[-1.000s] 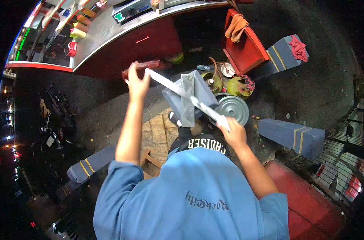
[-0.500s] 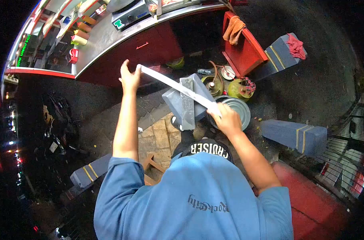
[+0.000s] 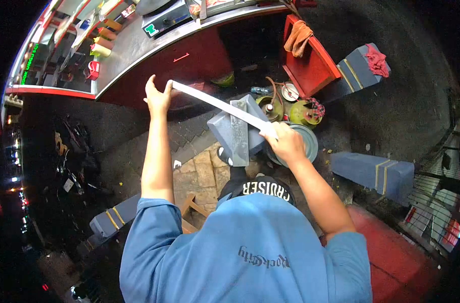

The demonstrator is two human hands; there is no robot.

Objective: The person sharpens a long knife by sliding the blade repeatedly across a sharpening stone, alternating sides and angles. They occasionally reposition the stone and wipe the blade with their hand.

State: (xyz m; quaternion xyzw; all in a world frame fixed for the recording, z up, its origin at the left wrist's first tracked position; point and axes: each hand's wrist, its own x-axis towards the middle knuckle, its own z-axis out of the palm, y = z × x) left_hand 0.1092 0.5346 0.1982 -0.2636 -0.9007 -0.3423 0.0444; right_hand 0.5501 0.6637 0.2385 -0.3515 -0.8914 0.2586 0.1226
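Note:
A long, pale, narrow blade-like strip (image 3: pixel 217 102) slants across the view. My right hand (image 3: pixel 289 144) is closed around its lower right end. At the upper left end, my left hand (image 3: pixel 159 99) has its fingers spread, with the thumb close to the tip; whether it touches is unclear. Beneath the strip, a flat grey slab (image 3: pixel 239 144) lies lengthwise across a blue-grey plastic stool (image 3: pixel 221 129).
Two green gas cylinders (image 3: pixel 301 115) and a round metal lid or tray (image 3: pixel 310 141) sit right of the stool. Ahead is a red cart (image 3: pixel 189 65) with a metal counter. Blue-grey stools (image 3: pixel 364 169) stand at right, and a wooden stool (image 3: pixel 190 206) is low by the left arm.
My left hand and the tip of the strip have shifted slightly left. My right hand still holds the other end and has barely moved.

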